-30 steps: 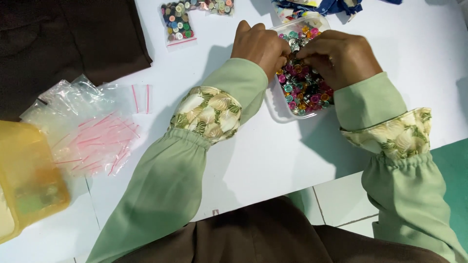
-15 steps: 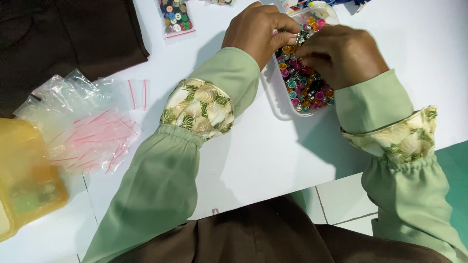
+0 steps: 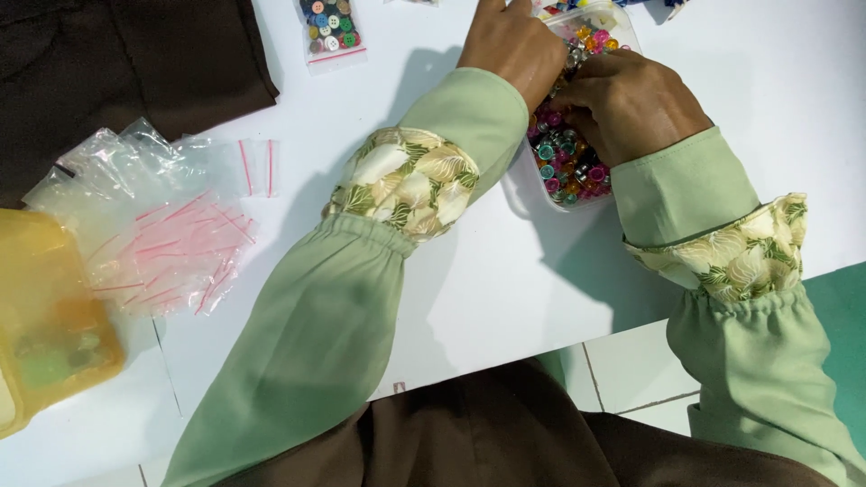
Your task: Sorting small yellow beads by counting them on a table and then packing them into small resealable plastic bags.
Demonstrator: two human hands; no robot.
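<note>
Nearest the body, left of the clear tub of coloured buttons [image 3: 564, 162], lie empty pink-striped bags [image 3: 162, 243]. Over the tub, the right hand [image 3: 631, 104] curls into the buttons; the left hand [image 3: 514, 41] rests at its far-left edge, grip unclear. Beyond-left lies a filled button bag [image 3: 330, 27].

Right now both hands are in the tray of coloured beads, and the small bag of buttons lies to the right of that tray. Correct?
Not quite. The left hand and right hand are indeed at the tray of coloured beads, but the head view shows the small bag of buttons to the left of that tray, not to its right.
</note>
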